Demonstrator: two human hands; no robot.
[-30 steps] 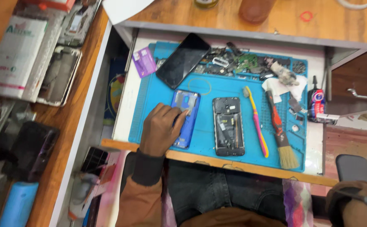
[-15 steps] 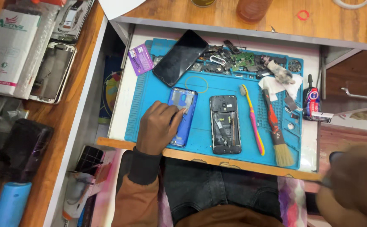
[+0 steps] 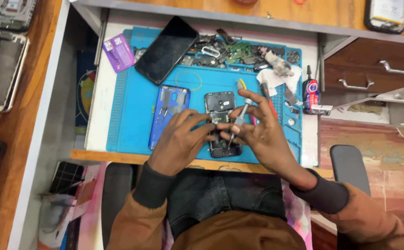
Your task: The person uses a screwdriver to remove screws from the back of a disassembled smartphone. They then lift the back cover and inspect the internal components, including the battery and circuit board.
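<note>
Left hand (image 3: pixel 179 139) pins the opened phone (image 3: pixel 221 121); right hand (image 3: pixel 257 129) grips a screwdriver (image 3: pixel 240 118) over it. Light, fragile; hold its edges.

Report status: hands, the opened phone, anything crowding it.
Left hand steadies opened phone on blue mat. Right hand holds screwdriver, tip down on phone. Blue back cover lies alongside left, apart; nothing blocking.
</note>
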